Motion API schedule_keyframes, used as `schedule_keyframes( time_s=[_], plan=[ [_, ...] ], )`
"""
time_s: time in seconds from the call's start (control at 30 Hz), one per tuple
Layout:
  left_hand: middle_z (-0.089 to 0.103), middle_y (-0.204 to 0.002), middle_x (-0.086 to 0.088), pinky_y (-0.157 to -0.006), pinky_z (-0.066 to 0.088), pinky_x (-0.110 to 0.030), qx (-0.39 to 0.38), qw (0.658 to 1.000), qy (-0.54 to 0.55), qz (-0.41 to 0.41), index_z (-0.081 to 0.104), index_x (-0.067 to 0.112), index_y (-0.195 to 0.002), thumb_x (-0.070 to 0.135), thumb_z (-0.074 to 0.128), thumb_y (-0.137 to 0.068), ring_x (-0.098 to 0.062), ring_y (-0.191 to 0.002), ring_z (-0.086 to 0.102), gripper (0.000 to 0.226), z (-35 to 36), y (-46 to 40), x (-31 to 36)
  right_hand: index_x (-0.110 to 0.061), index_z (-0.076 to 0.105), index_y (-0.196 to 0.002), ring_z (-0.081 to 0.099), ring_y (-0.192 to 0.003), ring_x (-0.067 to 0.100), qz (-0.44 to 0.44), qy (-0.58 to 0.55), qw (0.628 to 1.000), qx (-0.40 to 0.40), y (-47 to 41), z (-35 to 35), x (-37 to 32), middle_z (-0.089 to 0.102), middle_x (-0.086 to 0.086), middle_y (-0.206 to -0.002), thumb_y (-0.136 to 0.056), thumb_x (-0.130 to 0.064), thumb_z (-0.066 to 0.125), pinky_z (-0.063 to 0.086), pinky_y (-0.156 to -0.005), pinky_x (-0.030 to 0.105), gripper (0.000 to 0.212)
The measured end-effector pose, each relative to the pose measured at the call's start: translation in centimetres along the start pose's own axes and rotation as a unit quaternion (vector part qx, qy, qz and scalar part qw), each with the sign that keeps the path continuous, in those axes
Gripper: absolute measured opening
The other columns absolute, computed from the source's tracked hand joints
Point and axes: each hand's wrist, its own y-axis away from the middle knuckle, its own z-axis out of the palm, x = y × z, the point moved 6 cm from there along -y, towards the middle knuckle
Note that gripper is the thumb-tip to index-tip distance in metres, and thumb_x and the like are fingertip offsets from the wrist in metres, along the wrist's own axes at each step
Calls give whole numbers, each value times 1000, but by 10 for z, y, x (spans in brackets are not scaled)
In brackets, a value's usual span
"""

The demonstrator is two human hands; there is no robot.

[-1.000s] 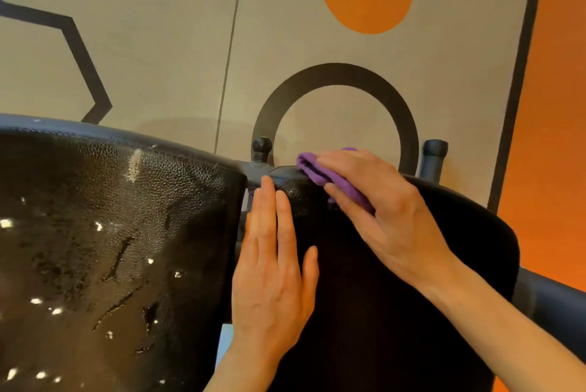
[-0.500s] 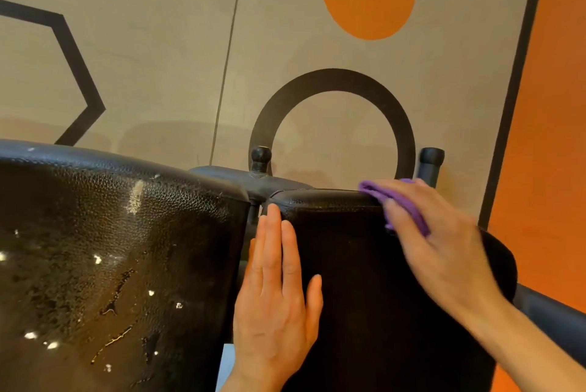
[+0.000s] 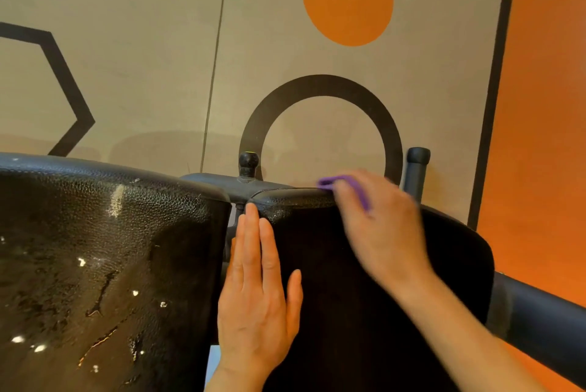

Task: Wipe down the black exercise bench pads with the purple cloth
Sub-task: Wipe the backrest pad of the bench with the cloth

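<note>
At far left, a wet, cracked bench pad (image 3: 104, 264) glistens. Beside it, the left hand (image 3: 258, 293) lies flat, fingers straight, on the darker pad (image 3: 342, 296), whose top edge the blurred right hand (image 3: 380, 226) rubs, gripping the purple cloth (image 3: 345, 184).

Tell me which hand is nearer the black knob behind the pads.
Left. The left hand lies flat with fingertips just below the knob; the right hand, holding the cloth, is farther right.
</note>
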Motion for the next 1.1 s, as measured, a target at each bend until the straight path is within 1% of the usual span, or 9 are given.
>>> schedule_keyframes(
  time_s=[0.13, 0.23, 0.37, 0.47, 0.53, 0.6, 0.77, 0.9, 1.1],
  plan=[
    [8, -160, -27, -121, 21, -41, -4, 1000, -11, -3, 6, -7, -152, 30, 39, -95, -32, -152, 4, 75, -2, -2, 1, -23, 60, -125, 52, -117, 3, -195, -15, 976, -94, 9, 28, -59, 64, -7, -121, -96, -32, 46, 35, -109, 25, 33],
    [13, -158, -31, -116, 26, -46, -13, 999, -46, -5, 11, -10, -150, 32, 36, -96, -38, -150, 11, 73, -3, -2, 3, -25, 53, -133, 49, -121, 0, -126, -44, 989, -66, 15, -4, -5, 59, -11, -128, -97, -33, 46, 41, -107, 27, 37],
    [10, -160, -27, -125, 7, -33, -28, 998, -54, -25, 8, -5, -151, 36, 33, -98, -32, -151, 6, 72, -4, -1, 1, -30, 61, -122, 54, -108, -2, 4, -64, 998, 24, 22, -26, 36, 63, -15, -113, -99, -32, 44, 47, -99, 29, 29],
    [11, -160, -29, -124, 14, -39, -16, 999, -36, -17, 14, -8, -151, 32, 35, -99, -33, -152, 6, 69, -7, -1, 4, -22, 63, -118, 52, -107, 1, -60, -63, 995, 43, 21, 1, -11, 64, -9, -111, -100, -25, 45, 43, -101, 31, 26],
    [13, -159, -30, -121, 23, -47, -7, 1000, -16, -5, 13, -8, -151, 30, 36, -97, -36, -150, 12, 69, -10, -3, 6, -16, 63, -119, 53, -110, 5, -166, -62, 984, 1, 24, 23, -49, 65, -4, -114, -99, -23, 48, 40, -105, 33, 26],
    [7, -162, -23, -123, 18, -46, -18, 999, 37, 4, 8, -1, -153, 28, 38, -96, -32, -152, 6, 70, -18, -2, 6, -14, 62, -121, 54, -112, 7, -220, -72, 972, -39, 23, 29, -64, 65, -3, -116, -98, -21, 49, 40, -105, 32, 27],
    [-1, -165, -11, -125, -3, -31, -16, 998, 40, 35, 8, 4, -155, 21, 37, -98, -24, -153, -2, 66, -64, 27, -22, -18, 61, -124, 56, -111, 4, -148, -184, 972, -16, 35, 17, -57, 65, -5, -117, -99, -19, 51, 44, -101, 24, 28],
    [3, -165, -12, -125, -3, -35, -14, 1000, -3, 19, 10, 4, -155, 20, 34, -99, -24, -153, -3, 63, -96, 38, -61, -16, 60, -124, 49, -126, 12, -212, -55, 976, 7, 49, 37, -72, 61, -1, -125, -97, -22, 52, 26, -118, 38, 29],
    [1, -165, -13, -124, -1, -39, -54, 992, -89, 71, 10, 3, -156, 25, 30, -102, -26, -153, -4, 62, -102, 35, -82, -9, 65, -111, 45, -130, 25, -304, 149, 941, 23, 51, 66, -80, 60, 7, -122, -95, -16, 54, 15, -119, 50, 21]
  ],
)
